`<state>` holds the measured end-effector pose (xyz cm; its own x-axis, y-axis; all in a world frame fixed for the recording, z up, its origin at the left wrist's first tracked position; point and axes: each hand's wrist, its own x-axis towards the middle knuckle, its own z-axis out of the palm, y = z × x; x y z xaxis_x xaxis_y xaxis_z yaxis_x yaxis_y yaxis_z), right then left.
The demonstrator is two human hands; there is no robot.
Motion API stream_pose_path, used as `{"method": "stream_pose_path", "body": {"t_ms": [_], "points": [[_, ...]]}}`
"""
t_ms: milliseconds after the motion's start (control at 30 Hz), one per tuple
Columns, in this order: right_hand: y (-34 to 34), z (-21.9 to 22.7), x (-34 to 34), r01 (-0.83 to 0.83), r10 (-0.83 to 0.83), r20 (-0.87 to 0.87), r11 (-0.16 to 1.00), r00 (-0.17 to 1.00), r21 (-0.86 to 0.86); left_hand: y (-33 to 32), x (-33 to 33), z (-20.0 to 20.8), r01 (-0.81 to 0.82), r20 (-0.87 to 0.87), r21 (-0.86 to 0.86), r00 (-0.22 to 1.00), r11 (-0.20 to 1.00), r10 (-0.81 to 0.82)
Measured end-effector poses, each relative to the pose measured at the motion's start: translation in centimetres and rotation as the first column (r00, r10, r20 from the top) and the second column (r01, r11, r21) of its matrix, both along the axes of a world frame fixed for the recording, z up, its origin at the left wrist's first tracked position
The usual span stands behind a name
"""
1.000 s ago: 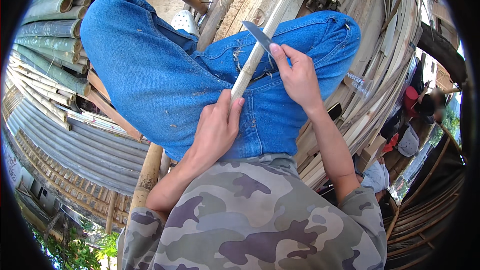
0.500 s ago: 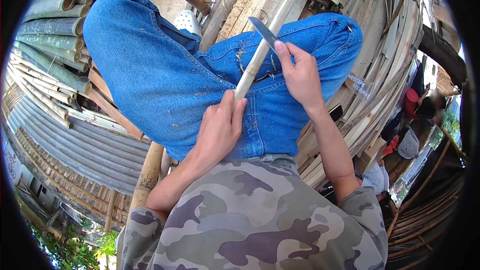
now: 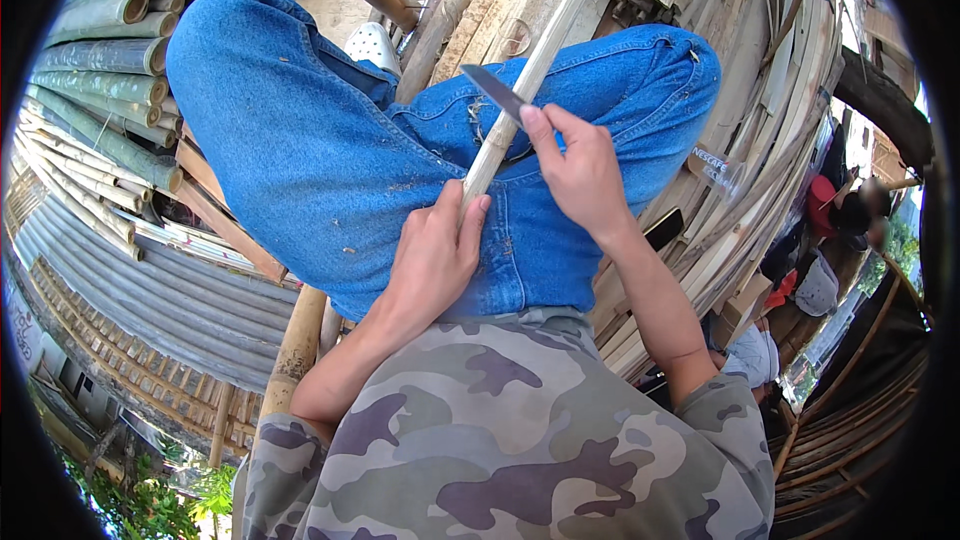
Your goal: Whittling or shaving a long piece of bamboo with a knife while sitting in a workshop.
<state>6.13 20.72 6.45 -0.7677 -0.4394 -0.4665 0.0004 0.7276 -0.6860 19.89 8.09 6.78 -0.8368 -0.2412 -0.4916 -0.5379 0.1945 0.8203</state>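
Observation:
A long pale bamboo strip (image 3: 530, 80) runs from my lap up and to the right, across my blue jeans (image 3: 300, 140). My left hand (image 3: 432, 258) grips its lower end against my lap. My right hand (image 3: 578, 168) holds a knife (image 3: 493, 92) whose grey blade lies across the strip, pointing up and left. The knife's handle is hidden inside my fist. Fine shavings lie scattered over the jeans.
Stacked green bamboo poles (image 3: 100, 70) lie at the left above a corrugated metal roof (image 3: 120, 300). A heap of split bamboo slats (image 3: 740, 120) fills the right. A white sandal (image 3: 372, 42) sits beyond my knees. Another person (image 3: 840, 220) crouches at far right.
My right hand and the knife have slid slightly up the strip. The left hand keeps its grip in the same place.

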Motion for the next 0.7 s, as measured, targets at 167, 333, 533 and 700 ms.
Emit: {"method": "stream_pose_path", "body": {"t_ms": [167, 333, 533, 700], "points": [[0.5, -0.9, 2.9, -0.151, 0.125, -0.186, 0.979, 0.975, -0.135, -0.5, -0.3, 0.4, 0.057, 0.057, 0.026, 0.997, 0.998, -0.059], [0.5, -0.8, -0.8, 0.084, -0.084, -0.052, 0.996, 0.995, -0.01, -1.4, 0.3, -1.1, -0.039, 0.123, 0.417, 0.992, 0.908, -0.014], [0.9, -0.8, -1.5, 0.098, -0.098, -0.036, 0.995, 0.995, -0.014, -2.1, -0.1, -0.8, -0.106, 0.214, 0.562, 0.977, 0.821, -0.02], [0.8, -0.9, 0.8, 0.027, -0.029, -0.062, 0.999, 0.998, -0.047, -2.7, -0.1, -0.8, -0.165, 0.268, 0.652, 0.963, 0.74, -0.021]]}}
